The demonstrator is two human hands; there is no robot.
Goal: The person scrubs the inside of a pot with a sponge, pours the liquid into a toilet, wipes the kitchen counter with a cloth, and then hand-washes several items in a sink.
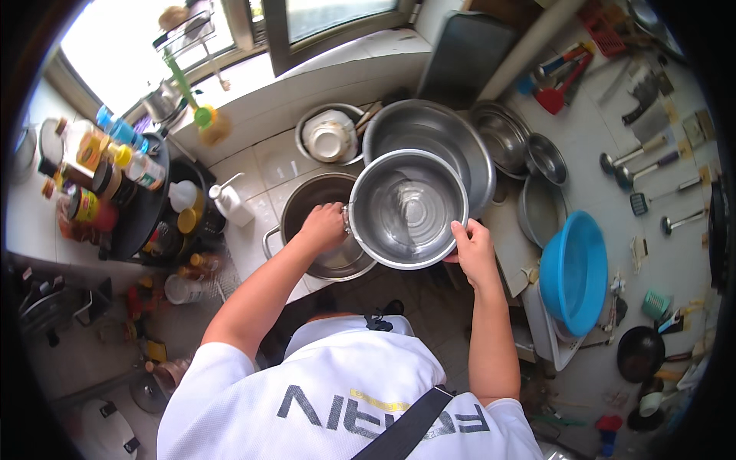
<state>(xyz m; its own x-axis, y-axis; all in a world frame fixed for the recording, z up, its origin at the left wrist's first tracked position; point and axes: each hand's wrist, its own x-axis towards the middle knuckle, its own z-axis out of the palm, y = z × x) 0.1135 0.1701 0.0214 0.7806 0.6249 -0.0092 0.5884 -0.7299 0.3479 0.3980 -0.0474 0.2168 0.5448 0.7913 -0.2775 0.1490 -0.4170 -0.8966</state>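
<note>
Evidently, your right hand (474, 249) clamps the right side of the silver basin (383, 218), thumb over the rim and fingers beneath, presumably to steady it. Your left hand (326, 228) is curled closed at the opposite side, over what looks like a silvery wiry bit (347, 219), too small to name. Your basin sits partly in front of a deep pot (307, 195) and a wider basin (418, 123). Its metal is smooth and round-walled, ringed at the bottom; the glossy patch inside may be water or reflection. White bowls (330, 139) nest in a metal bowl (345, 112) on the tiled surface (264, 188), probably to save room.
</note>
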